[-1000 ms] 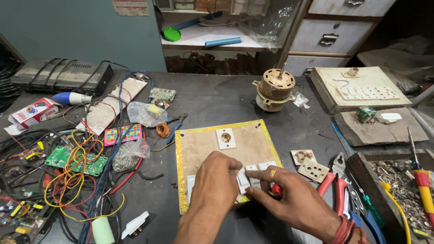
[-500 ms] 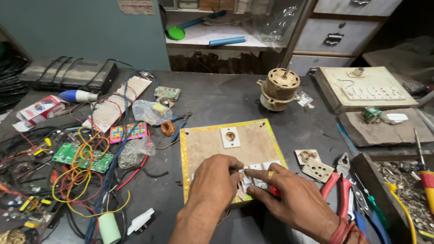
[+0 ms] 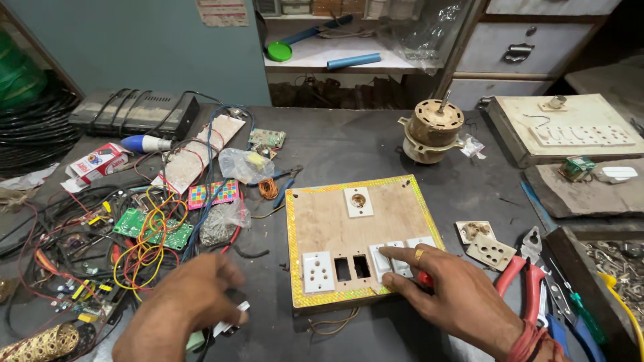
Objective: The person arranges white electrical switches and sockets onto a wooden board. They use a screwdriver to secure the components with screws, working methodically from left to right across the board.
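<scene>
A wooden switch board [image 3: 349,221] with a shiny yellow rim lies on the dark bench in front of me. It carries a white socket [image 3: 317,271], two empty rectangular cut-outs [image 3: 352,267], a small round fitting [image 3: 358,200] and white switches [image 3: 396,258]. My right hand [image 3: 449,295] rests on the board's near right corner, fingertips pressing the white switches; something red shows under the palm. My left hand [image 3: 181,312] hovers left of the board over a small white part [image 3: 231,320], fingers curled and blurred.
Tangled wires and a green circuit board [image 3: 151,228] crowd the left. A small motor [image 3: 433,131] stands behind the board. Loose socket plates [image 3: 490,249] and red-handled pliers [image 3: 526,275] lie to the right, beside a box of screws [image 3: 614,258].
My left hand has left the switches and swung down-left off the board toward the small white part. The right hand stays on the switches, now alone.
</scene>
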